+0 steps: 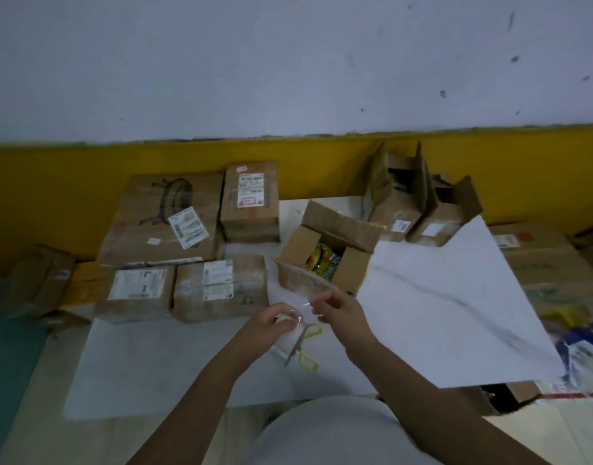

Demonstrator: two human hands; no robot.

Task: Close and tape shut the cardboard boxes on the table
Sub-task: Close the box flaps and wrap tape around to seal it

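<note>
— Where are the hands?
— Both hover over the near middle of the table [439, 313]. The left hand [271, 325] is curled round a tape roll [288, 344]. The right hand [335, 312] is just beside it, its fingertips pinched on the tape end [306, 305]. The strip is clear and shows only as a glint between the two hands.
— And the box being worked on?
— The open box [355, 266] stands at the table's middle, just beyond the hands. Its flaps are up, with bright snack packets [323, 260] inside.
— Any tools?
— Yellow-handled scissors [298, 345] lie flat on the table under the hands.
— What about other boxes?
— Four closed boxes [164, 216] with labels crowd the left edge. Two more boxes [397, 203] with raised flaps stand at the far right corner, touching each other.
</note>
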